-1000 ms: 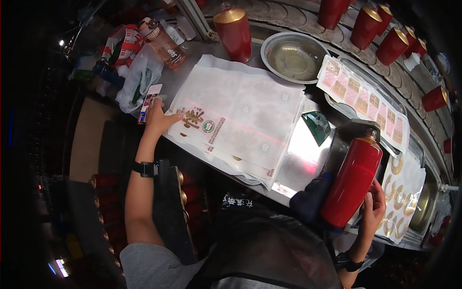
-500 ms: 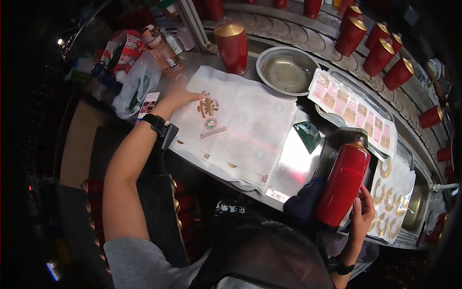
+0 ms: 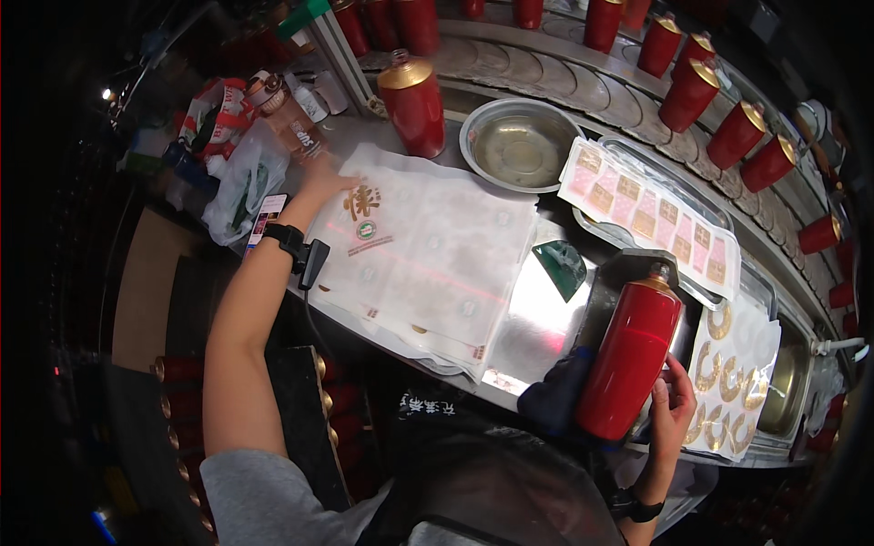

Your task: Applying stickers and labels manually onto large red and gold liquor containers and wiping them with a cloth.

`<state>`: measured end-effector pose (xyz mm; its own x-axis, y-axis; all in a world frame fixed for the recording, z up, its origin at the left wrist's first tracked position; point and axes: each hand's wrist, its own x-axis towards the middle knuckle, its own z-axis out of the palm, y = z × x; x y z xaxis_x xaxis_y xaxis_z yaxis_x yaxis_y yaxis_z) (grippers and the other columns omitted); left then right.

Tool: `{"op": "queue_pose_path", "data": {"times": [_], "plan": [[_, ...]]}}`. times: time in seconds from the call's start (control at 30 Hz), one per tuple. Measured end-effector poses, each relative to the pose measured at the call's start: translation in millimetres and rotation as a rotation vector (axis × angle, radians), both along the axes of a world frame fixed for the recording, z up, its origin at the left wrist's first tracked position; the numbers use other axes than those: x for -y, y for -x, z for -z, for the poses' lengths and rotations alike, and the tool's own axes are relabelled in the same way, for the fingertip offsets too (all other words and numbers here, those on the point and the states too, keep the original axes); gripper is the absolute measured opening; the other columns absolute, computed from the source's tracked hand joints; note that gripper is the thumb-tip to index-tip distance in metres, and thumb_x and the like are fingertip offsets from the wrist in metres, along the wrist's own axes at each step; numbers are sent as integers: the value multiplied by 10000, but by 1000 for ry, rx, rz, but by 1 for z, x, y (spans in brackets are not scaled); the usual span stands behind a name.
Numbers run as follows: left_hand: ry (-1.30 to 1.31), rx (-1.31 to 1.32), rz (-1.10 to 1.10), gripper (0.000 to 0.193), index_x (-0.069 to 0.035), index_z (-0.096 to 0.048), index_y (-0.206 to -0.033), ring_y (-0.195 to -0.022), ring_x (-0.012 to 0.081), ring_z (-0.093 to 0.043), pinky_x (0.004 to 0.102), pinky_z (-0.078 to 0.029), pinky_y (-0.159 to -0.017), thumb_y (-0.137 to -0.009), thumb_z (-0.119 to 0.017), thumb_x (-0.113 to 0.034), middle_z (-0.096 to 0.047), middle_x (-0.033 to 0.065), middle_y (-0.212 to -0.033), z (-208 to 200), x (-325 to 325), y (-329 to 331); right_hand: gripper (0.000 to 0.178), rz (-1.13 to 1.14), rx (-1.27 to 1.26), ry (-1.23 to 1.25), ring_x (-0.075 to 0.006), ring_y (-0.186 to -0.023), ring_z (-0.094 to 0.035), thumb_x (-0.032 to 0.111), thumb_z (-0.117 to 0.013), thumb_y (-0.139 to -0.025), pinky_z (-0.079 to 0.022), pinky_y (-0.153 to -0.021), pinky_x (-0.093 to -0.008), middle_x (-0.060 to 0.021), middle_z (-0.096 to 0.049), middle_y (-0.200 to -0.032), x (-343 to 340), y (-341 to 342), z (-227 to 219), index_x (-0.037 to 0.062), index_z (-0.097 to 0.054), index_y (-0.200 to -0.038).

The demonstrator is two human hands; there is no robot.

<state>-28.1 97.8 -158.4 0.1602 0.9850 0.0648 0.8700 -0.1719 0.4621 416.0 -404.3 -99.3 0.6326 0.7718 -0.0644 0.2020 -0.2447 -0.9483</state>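
My left hand [image 3: 323, 182] reaches to the far left corner of a stack of white decal sheets [image 3: 428, 264] with gold and green print. Its thumb is spread over the sheet near the gold emblem; the other fingertips, by the sheet's edge, are hard to make out. A glossy red bottle [image 3: 630, 355] with a gold shoulder lies tilted on a dark metal rest [image 3: 637, 264]. My right hand [image 3: 672, 409] is at the bottle's right side, fingers apart, a fingertip touching it or very close. Left of the bottle lies a green scraper-like piece [image 3: 562, 268] on the metal tray [image 3: 543, 318].
A metal basin of water [image 3: 523, 150] and an upright red bottle [image 3: 414, 109] stand behind the sheets. Further decal sheets [image 3: 651, 218] lie at right. Several red bottles ride a curved conveyor [image 3: 546, 77]. A drink bottle [image 3: 289, 118], plastic bag [image 3: 246, 182] and phone [image 3: 266, 218] sit left.
The view has shifted, so the bench appears lower and further left. Bottles on the conveyor have moved to the right. Both hands stay almost where they were against the sheets and bottle.
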Motion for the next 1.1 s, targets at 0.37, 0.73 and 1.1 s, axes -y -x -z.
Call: {"op": "queue_pose_path", "data": {"times": [0.37, 0.73, 1.1], "plan": [[8, 150, -120, 481, -61, -684, -1037, -967, 256, -667, 333, -515, -882, -607, -847, -201, -693, 116, -1053, 14, -18, 47, 464, -27, -9, -12, -69, -813, -582, 204, -668, -913, -458, -678, -186, -27, -614, -925, -2, 3, -5, 0, -568, -1318], [-30, 103, -181, 505, 54, -612, -1044, -756, 217, -686, 325, -528, -723, -665, -841, -188, -702, 124, -817, 2, 0, 11, 442, 13, 49, 46, -62, -796, -574, 161, -658, -915, -446, -674, -183, -20, -614, -917, 5, 3, -4, -2, -570, -1316], [-97, 173, -163, 317, -12, -637, -1038, -743, 190, -677, 304, -529, -715, -733, -724, -20, -701, 107, -817, 8, -1, 27, 422, -2, -4, 23, -30, -770, -537, 127, -640, -931, -421, -655, -156, -3, -596, -910, 2, 2, -4, 9, -562, -1329]]}}
